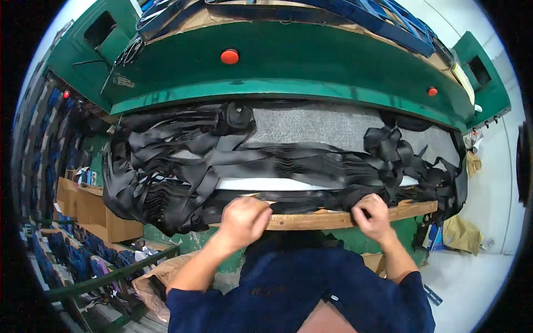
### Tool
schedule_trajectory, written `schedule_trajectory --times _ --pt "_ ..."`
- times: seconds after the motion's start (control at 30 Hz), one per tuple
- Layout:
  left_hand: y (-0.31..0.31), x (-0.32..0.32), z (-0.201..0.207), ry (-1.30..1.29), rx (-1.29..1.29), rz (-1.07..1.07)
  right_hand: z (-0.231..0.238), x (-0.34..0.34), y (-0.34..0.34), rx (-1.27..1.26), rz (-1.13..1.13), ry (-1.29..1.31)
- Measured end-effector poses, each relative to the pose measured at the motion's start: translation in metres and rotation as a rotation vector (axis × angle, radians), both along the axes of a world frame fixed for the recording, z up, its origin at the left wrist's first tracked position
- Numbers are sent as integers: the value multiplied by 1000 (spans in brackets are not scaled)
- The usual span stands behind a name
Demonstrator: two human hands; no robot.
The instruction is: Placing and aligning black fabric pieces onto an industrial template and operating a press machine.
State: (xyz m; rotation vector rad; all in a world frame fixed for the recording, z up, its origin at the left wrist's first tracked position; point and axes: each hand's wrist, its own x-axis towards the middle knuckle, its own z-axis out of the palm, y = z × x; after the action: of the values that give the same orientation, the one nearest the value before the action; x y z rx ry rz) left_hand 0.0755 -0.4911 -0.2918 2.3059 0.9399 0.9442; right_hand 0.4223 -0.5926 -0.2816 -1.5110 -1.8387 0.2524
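Observation:
My left hand (243, 221) is closed at the near edge of the bench, its knuckles up, over the left part of a wooden rail (311, 221). Whatever lies inside its fingers is hidden. Farther right, my right hand (373, 216) curls its fingers round black webbing (355, 195) bunched just behind the rail. Between the two hands, dark strap runs along the rail's far side. Long folded layers of black webbing strap (277, 158) cover the middle of the bench, with thick looped bundles (161, 202) at the left and tangled loops (388, 145) at the right.
A green machine panel (333, 61) with red buttons (229, 56) stands behind the bench. Blue straps (355, 16) lie on top of it. Grey bench surface (311, 125) shows behind the webbing. Cardboard boxes (102, 216) and a green rail (116, 277) are at the left.

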Motion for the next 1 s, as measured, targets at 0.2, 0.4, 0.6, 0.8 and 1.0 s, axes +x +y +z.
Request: schedule_trajectory --times 0.2,0.4,0.6,0.8,1.0 --pt "-16 18 -29 109 204 148 -18 -29 -4 81 -168 -101" --pt "-15 18 -34 137 257 145 -29 -63 -9 190 -141 -185" --pt "-14 22 -41 144 247 169 -44 -62 -8 200 -201 -177" --pt "-16 22 -51 123 222 174 -42 -57 -13 149 -157 -201" --pt "-38 18 -59 88 271 223 -36 -62 -35 47 -83 -217"
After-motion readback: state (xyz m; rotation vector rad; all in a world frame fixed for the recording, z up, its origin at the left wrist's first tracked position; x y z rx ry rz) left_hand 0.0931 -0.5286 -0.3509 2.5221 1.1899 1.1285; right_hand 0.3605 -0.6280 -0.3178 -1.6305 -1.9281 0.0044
